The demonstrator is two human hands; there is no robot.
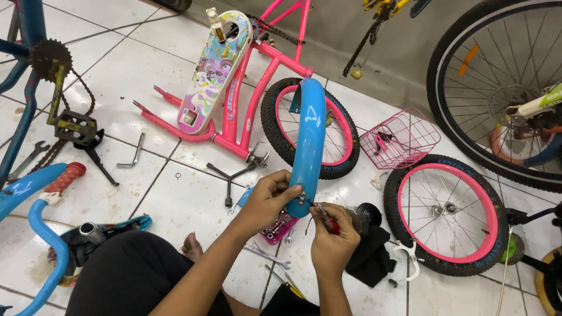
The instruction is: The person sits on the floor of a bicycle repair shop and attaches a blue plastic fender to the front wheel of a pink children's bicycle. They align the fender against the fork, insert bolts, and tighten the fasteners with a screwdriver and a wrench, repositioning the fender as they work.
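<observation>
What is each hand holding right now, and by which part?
Left hand grips the blue fender at its lower end; right hand holds a red-handled screwdriver by the handle.

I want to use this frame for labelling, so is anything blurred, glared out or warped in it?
Head view: sharp around the left hand, right hand and blue fender; even light, soft shadows; mild sheen on the white floor tiles, nothing washed out; wide-angle bending shows at the big wheel near the edge.

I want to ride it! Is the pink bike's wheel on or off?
Off. One pink-rimmed wheel lies flat on the tiled floor, apart from the pink frame.
</observation>
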